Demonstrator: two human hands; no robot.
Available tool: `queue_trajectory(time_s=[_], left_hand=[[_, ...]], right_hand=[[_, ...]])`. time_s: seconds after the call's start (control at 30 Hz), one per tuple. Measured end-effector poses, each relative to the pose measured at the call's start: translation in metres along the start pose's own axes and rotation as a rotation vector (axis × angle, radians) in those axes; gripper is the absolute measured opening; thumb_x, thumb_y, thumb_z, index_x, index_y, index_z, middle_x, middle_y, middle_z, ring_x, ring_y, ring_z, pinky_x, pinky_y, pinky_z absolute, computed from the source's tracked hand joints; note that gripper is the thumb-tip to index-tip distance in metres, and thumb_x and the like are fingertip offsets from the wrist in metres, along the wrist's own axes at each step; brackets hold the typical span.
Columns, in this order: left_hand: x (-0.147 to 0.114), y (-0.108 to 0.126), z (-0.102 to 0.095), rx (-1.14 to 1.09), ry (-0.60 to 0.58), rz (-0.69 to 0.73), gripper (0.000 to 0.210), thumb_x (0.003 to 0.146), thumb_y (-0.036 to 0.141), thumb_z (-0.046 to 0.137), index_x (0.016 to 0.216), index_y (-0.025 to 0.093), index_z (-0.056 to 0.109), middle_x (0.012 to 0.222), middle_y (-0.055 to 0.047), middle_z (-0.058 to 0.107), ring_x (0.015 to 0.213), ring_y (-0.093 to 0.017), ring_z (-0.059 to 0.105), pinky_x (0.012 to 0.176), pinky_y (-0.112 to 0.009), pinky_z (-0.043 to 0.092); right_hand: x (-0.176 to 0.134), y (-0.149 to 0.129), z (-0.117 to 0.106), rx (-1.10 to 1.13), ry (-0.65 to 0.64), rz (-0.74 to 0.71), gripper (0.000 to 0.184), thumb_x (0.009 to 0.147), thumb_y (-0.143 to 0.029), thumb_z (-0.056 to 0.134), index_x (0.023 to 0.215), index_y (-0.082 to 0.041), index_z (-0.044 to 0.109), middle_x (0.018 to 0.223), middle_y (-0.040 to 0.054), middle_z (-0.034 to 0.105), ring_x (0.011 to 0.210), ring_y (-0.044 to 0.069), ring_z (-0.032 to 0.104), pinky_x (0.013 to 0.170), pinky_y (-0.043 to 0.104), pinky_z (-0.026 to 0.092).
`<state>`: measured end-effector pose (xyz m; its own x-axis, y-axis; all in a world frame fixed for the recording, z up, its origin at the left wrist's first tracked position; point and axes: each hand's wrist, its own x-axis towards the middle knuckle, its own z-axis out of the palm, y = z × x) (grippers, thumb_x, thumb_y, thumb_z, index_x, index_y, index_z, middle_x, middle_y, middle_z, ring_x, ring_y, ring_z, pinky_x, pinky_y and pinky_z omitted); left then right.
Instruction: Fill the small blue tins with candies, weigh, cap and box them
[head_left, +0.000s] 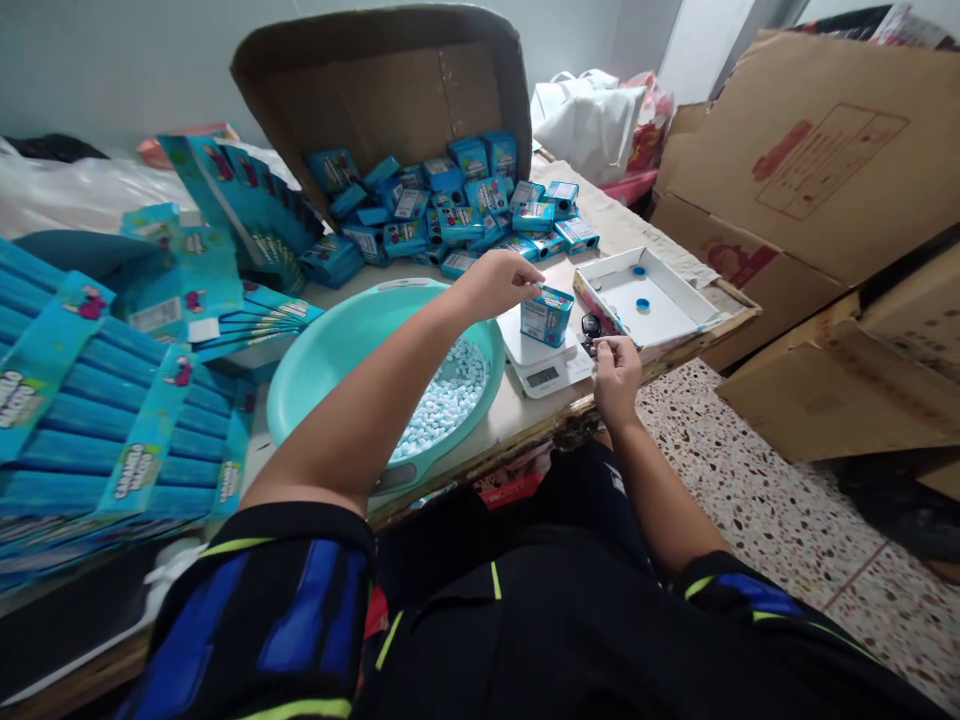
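Note:
A blue printed candy box [547, 316] stands upright on a white kitchen scale [517, 345] with a small display at its front. My left hand [501, 282] reaches across the turquoise basin [322, 345], its fingertips pinched together at the box's top left edge. Whatever those fingers hold is too small to make out. Small pale blue candies [450, 395] lie in the basin's right side. Just off the scale's right front corner, my right hand [617, 380] is closed in a pinch, its contents unclear. A small black object [591, 325] lies beside the scale.
Behind the basin, many blue boxes [457, 215] spill from a tipped cardboard carton [390, 85]. A shallow white tray [667, 300] with two blue caps [642, 304] sits at right. Flat blue packaging [112, 400] is stacked at left. Large cartons [840, 170] stand beyond the table's right edge.

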<state>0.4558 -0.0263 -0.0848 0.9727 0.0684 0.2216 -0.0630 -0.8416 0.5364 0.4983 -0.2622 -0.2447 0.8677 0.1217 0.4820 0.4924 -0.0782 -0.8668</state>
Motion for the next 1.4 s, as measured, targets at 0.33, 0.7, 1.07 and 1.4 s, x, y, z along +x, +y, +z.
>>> queue_trajectory(time_s=[0.33, 0.7, 1.07, 1.4], left_hand=[[-0.002, 0.001, -0.015, 0.055, 0.071, 0.125, 0.023, 0.087, 0.027, 0.071, 0.103, 0.019, 0.085, 0.096, -0.009, 0.075, 0.087, -0.020, 0.067, 0.088, -0.036, 0.053], [0.002, -0.004, -0.002, 0.017, 0.024, 0.012, 0.029, 0.086, 0.028, 0.069, 0.107, 0.017, 0.085, 0.089, -0.009, 0.074, 0.078, -0.018, 0.062, 0.078, -0.036, 0.048], [0.003, -0.005, 0.000, -0.019, 0.003, -0.007, 0.021, 0.083, 0.022, 0.074, 0.101, 0.020, 0.085, 0.093, -0.008, 0.074, 0.095, -0.025, 0.066, 0.089, -0.038, 0.048], [0.002, -0.007, 0.006, -0.038, 0.047, -0.048, 0.018, 0.082, 0.024, 0.076, 0.097, 0.021, 0.086, 0.093, -0.009, 0.076, 0.097, -0.027, 0.067, 0.088, -0.040, 0.050]], right_hand=[[-0.002, 0.004, -0.001, 0.012, 0.004, -0.007, 0.023, 0.100, -0.037, 0.054, 0.092, -0.022, 0.068, 0.091, 0.0040, 0.067, 0.089, 0.021, 0.063, 0.085, 0.039, 0.050], [-0.001, 0.009, -0.002, 0.027, -0.012, -0.025, 0.021, 0.099, -0.035, 0.054, 0.091, -0.022, 0.069, 0.089, 0.0034, 0.067, 0.086, 0.020, 0.063, 0.082, 0.038, 0.050], [-0.002, 0.002, -0.005, 0.001, -0.027, 0.004, 0.025, 0.099, -0.040, 0.053, 0.092, -0.021, 0.068, 0.090, 0.0041, 0.068, 0.086, 0.020, 0.064, 0.082, 0.038, 0.051], [-0.002, -0.001, -0.005, -0.024, -0.038, -0.014, 0.024, 0.099, -0.039, 0.052, 0.092, -0.021, 0.067, 0.088, 0.0037, 0.066, 0.085, 0.019, 0.064, 0.082, 0.038, 0.052]])
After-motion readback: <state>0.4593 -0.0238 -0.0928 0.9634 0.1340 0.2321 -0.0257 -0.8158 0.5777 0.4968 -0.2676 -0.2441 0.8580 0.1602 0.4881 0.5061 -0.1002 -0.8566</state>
